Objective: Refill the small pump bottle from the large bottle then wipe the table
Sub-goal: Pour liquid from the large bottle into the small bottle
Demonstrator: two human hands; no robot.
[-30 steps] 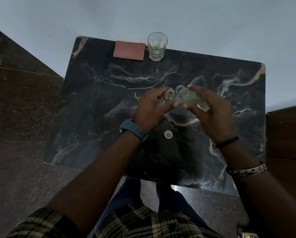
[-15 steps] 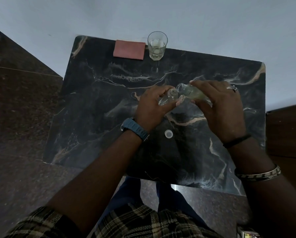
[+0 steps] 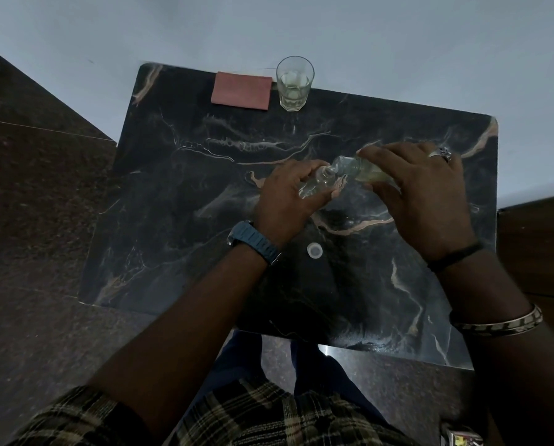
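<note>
1. The left hand [image 3: 288,194] grips the small bottle [image 3: 317,183], mouth up, above the table [image 3: 172,220].
2. The right hand [image 3: 423,194] holds the large bottle [image 3: 362,169] tilted, its neck at the small bottle's mouth; any liquid stream is too dim to see.
3. A white cap [image 3: 314,251] lies near the left wrist.
4. A red cloth [image 3: 241,90] and a glass [image 3: 295,83] sit at the far edge.
</note>
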